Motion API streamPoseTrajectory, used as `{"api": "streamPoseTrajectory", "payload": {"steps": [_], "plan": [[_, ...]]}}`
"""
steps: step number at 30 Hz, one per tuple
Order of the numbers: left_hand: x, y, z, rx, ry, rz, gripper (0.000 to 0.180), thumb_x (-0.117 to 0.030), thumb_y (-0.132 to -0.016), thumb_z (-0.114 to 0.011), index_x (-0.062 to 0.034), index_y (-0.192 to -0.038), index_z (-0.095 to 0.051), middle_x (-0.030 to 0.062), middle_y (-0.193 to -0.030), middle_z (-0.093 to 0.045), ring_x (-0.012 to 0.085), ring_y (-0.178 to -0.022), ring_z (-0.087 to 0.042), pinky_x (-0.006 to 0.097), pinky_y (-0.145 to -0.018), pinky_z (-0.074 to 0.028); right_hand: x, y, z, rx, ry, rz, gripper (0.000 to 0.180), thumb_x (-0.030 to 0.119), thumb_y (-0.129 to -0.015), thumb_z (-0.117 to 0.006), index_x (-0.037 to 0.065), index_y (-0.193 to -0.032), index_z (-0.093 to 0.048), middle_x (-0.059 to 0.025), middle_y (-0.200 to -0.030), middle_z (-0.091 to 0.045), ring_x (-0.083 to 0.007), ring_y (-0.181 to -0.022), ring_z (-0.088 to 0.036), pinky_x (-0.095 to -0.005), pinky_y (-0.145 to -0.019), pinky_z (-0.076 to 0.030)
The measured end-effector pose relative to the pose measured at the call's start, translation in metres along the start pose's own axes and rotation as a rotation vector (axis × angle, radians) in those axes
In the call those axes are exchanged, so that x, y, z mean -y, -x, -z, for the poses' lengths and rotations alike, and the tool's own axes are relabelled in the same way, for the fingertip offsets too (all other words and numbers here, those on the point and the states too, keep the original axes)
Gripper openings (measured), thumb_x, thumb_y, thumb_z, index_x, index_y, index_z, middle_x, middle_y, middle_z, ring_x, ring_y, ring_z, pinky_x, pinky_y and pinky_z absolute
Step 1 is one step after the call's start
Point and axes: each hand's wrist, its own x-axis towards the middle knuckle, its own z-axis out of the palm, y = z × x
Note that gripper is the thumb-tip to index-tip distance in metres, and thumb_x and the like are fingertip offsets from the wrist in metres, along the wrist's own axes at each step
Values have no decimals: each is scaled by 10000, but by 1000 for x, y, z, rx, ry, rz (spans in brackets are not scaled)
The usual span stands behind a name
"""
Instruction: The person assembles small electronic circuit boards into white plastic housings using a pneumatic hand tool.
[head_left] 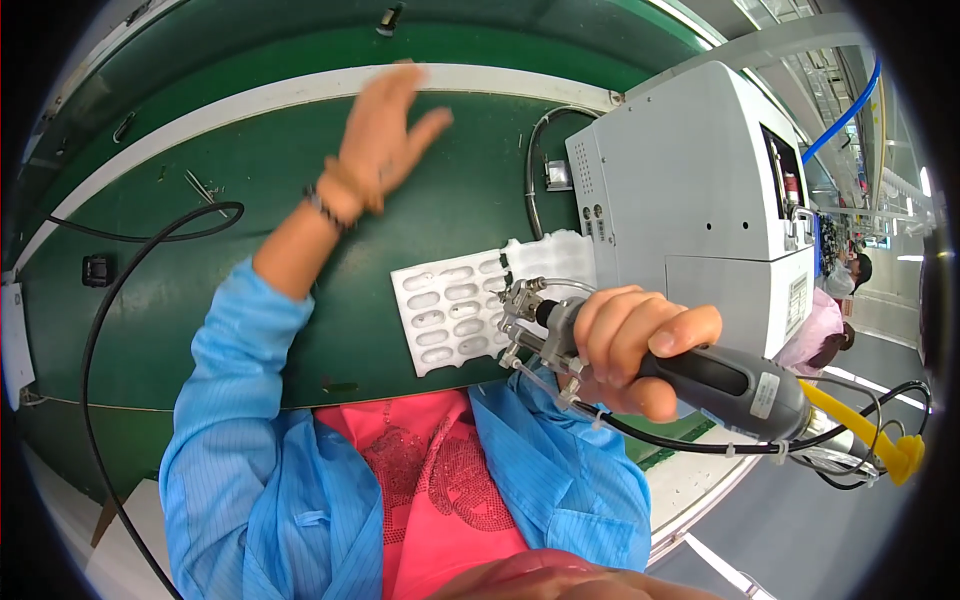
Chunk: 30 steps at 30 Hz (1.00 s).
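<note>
My right hand point(640, 350) is closed round the dark grey body of a powered screwdriver point(745, 395). It lies tilted sideways, with its metal head and thin tubes pointing left over a white moulded tray point(425, 322). Oval hollows run in rows along the tray, and small specks show in some of them. The tray's far right edge is uneven and touches a grey machine. Out over the green bench, my left hand point(385, 135) is raised with thumb spread and fingers stretched, slightly blurred. Nothing is in it.
The large light-grey machine point(690, 170) stands at the right, with a dark hose point(533, 160) beside it. A black cable point(95, 330) loops along the left. Tweezers point(203, 188) and a small black box point(98, 270) lie on the green bench point(300, 130). Co-workers sit at far right.
</note>
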Motion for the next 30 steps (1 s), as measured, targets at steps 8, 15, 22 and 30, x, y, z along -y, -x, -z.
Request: {"api": "streamPoseTrajectory", "payload": {"steps": [8,15,22,30], "plan": [[-91,117,59,449,357,-286,287,-169,-778,-748,-66,-1037,-678,118,-1212,-602,334,-1165,-546,457,-969,-459,-1,-1,-2,4,6,-7,440,284,-841,-771,31,-1051,-479,-40,-647,-562,-161,-511,-555,-313,-483,-475],[-76,130,53,524,367,-358,228,-212,-788,-733,-65,-958,-694,88,-1211,-610,299,-1175,-534,450,-954,-449,-14,-2,-13,-41,42,49,437,287,-860,-760,19,-1046,-469,-34,-648,-553,-145,-500,-542,-286,-449,-453],[-74,137,48,473,428,-312,190,-214,-792,-726,-56,-884,-676,89,-1185,-615,290,-1158,-539,442,-944,-450,-18,-2,-16,-82,129,67,402,299,-899,-724,23,-1015,-457,-11,-620,-518,-123,-470,-515,-263,-409,-420],[-73,136,49,466,435,-329,178,-215,-790,-722,-59,-853,-664,79,-1160,-615,276,-1145,-544,432,-940,-450,-22,-2,-19,-111,175,66,402,310,-897,-725,33,-1007,-455,-5,-608,-514,-120,-453,-508,-268,-400,-419]]}}
